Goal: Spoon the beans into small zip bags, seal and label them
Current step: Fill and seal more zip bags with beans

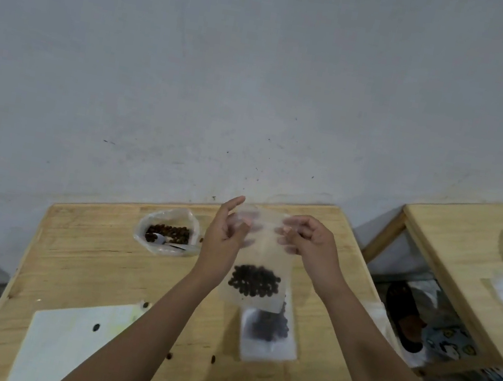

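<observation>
1. White sheet (68,342): lies flat on the near left of the bench (98,264). One stray bean sits on it, and any print on it is too faint to read.
2. Loose beans (213,357): a few dark ones scattered on the bare wood near the front edge, apart from the sheet.
3. Flat zip bag (269,336): clear, lying on the bench right of centre, with a dark cluster of beans inside. Its upper end is overlapped in view by item 4.
4. Held zip bag (260,258): clear, hanging upright above the bench, mouth uppermost. Its beans (255,281) are gathered in a dark heap at the bottom.
5. Left hand (225,239): at the top left corner of the held zip bag, pinching the edge with thumb and fingers. The detail is blurred.
6. Right hand (311,240): fingers curled, pinching the top right edge of the same bag.
7. Bean pouch (166,231): an open clear plastic pouch at the far left of the bench, holding brown beans. A spoon (165,241) rests in it, handle pointing right.
8. Second bench (452,257): light wood, well apart on the right, carrying blurred plastic items.
9. Wall (262,75): pale grey and speckled, directly behind both benches.
</observation>
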